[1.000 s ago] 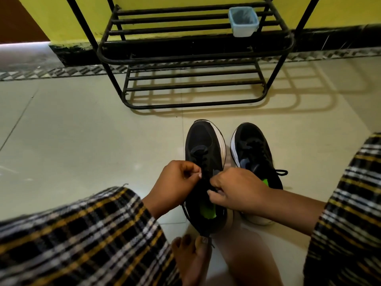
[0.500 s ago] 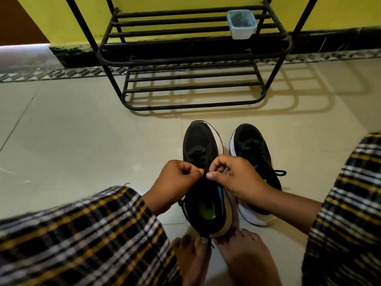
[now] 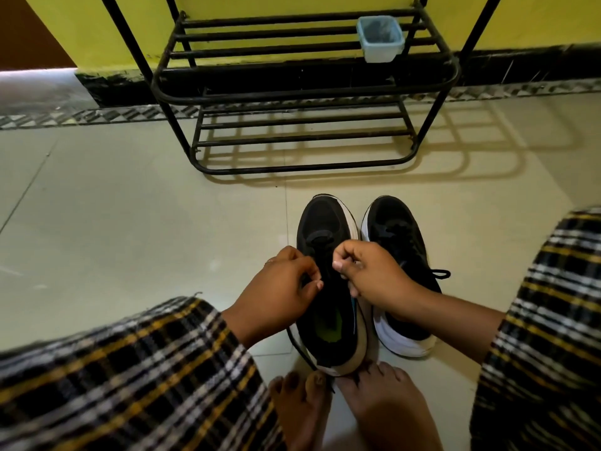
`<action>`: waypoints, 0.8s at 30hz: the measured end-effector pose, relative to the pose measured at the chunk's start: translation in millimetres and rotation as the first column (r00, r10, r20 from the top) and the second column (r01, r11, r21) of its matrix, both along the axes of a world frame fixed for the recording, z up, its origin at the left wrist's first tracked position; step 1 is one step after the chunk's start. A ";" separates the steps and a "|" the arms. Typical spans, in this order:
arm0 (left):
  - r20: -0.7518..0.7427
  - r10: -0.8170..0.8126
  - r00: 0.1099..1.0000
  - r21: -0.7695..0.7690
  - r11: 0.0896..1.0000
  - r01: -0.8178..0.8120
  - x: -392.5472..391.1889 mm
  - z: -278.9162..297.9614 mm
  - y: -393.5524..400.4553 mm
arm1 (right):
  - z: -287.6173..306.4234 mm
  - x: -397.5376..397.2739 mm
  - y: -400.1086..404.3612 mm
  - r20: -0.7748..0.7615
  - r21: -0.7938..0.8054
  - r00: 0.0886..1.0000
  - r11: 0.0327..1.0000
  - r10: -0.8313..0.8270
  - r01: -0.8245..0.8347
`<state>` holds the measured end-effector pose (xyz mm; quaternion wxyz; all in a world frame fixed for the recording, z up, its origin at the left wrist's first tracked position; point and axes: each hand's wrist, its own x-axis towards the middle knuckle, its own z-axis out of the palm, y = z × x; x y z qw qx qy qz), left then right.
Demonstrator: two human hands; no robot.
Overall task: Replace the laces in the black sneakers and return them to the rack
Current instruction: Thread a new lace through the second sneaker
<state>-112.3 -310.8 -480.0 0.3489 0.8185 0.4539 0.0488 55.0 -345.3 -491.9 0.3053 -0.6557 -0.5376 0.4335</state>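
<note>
While both hands — left (image 3: 279, 288), right (image 3: 374, 275) — pinch black lace, now raised toward the toe eyelets, left sneaker (image 3: 328, 288) stands on floor (image 3: 130, 222) before rack (image 3: 302, 89), lacing unfinished

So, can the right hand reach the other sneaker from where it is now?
Probably yes: the right hand hovers beside the right sneaker, nothing between them, but it pinches the lace of the left sneaker.
</note>
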 end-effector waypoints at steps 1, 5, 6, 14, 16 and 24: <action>0.019 0.025 1.000 0.013 1.000 -0.025 1.4 0.9 -1.2 | 0.1 1.1 1.0 0.016 0.012 1.000 1.000 0.002 -0.002; 0.146 0.211 0.966 0.008 0.977 -0.215 3.1 4.7 0.3 | 5.6 3.4 2.9 0.095 0.079 0.994 0.995 0.046 -0.054; 0.182 0.259 0.949 -0.020 0.965 -0.260 2.7 6.2 1.1 | 8.4 3.4 3.2 0.098 0.096 0.993 0.993 0.061 -0.071; 0.475 0.428 0.769 -0.068 0.889 -0.452 -0.1 21.9 12.5 | 52.1 10.8 17.2 0.001 0.323 1.000 0.946 0.010 -0.010; 0.509 0.419 0.751 -0.069 0.890 -0.450 -0.3 25.2 13.4 | 59.2 11.1 17.6 -0.227 0.296 0.974 0.951 -0.018 0.086; 0.469 0.290 0.834 0.011 0.942 -0.334 -1.7 18.7 9.8 | 42.5 17.0 17.0 0.197 -0.062 0.980 0.997 -0.027 0.040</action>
